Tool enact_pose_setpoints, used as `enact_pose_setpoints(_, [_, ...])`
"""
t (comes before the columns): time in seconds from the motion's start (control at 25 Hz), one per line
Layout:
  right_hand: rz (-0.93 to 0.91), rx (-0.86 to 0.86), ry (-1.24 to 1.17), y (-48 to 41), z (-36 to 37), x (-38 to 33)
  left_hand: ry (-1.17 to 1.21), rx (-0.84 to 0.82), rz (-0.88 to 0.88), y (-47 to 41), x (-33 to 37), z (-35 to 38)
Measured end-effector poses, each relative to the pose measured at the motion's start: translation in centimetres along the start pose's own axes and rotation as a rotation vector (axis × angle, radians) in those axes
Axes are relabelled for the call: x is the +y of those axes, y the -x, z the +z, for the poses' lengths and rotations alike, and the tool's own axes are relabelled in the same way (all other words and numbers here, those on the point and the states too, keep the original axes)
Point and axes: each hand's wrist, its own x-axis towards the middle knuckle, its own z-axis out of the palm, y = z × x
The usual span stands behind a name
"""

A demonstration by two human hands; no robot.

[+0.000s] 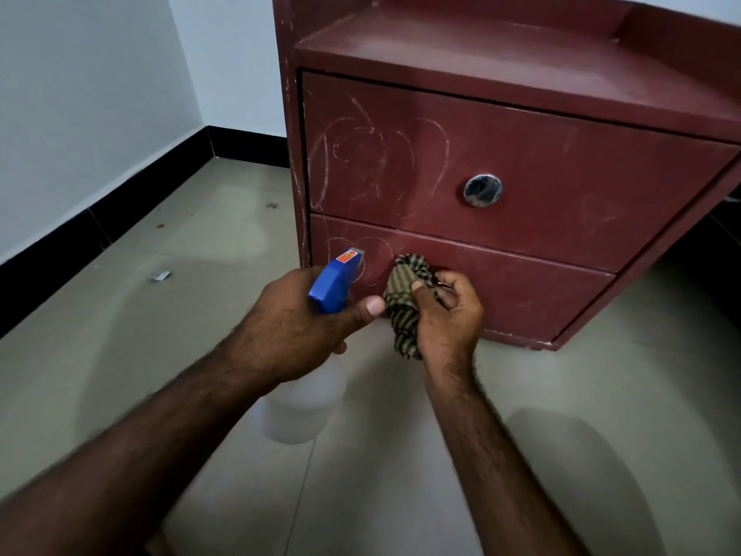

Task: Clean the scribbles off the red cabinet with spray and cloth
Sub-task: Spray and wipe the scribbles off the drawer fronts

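So, L to R: white wall (80,94) w/ black skirting (132,202) on the left, grey tile floor (200,234) under it. Small paper scrap (160,276) lies on the floor, well apart from the cabinet (601,274). A few dark specks sit further back, near the skirting.

Left hand (296,327): fingers curled round the neck of the spray bottle (335,284), thumb stretched fwd along its right side, tip just beside the cloth (405,302). Blue head sticks out above the hand. The nozzle has a red label and points at the bottom drawer (521,290), close to its left end. Clear-white bottle body hangs below the hand, blurred. Trigger finger is hidden, can't tell if it's squeezing.

Right hand (449,315): grips the cloth, a bunched brown/beige check. Thumb is on the near side, fingers curled round the far side. Cloth top is up at the bottom drawer front, right of the nozzle; can't tell if it touches. Its tail hangs out below the hand.

Cabinet is red and stands on the floor by the wall, w/ an open shelf (461,46) over two drawers. White scribbles (373,162) loop across the left half of the top drawer (561,162). More loops are on the left end of the bottom drawer, right behind the nozzle and cloth. White scuffs run down the left post. Round chrome knob (482,190) sits mid top drawer. Fainter marks show to its right, near the drawer's right end.
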Motion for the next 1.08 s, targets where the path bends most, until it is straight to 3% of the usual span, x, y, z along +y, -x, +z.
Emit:
enact_pose_setpoints(0.2, [-0.178, -0.068, -0.066, -0.6, 0.3, -2.3, -0.016, -0.011, 0.010, 0.1, 0.1, -0.2])
enact_pose_setpoints(0.44, [0.020, -0.040, 0.030, 0.3, 0.4, 0.3, -0.020, -0.014, -0.007, -0.2, -0.5, -0.2])
enact_pose_setpoints(0.64, [-0.147, -0.096, -0.032, -0.2, 0.8, -1.7, -0.021, -0.012, -0.008, -0.5, -0.7, -0.1])
enact_pose_setpoints(0.88, [0.018, -0.048, 0.050, 0.4, 0.5, 1.2, -0.018, -0.020, -0.016, -0.3, -0.5, 0.0])
enact_pose_setpoints(1.08, [-0.102, -0.097, -0.041, 0.1, 0.8, 0.0, -0.012, 0.006, 0.002, -0.4, -0.8, 0.0])
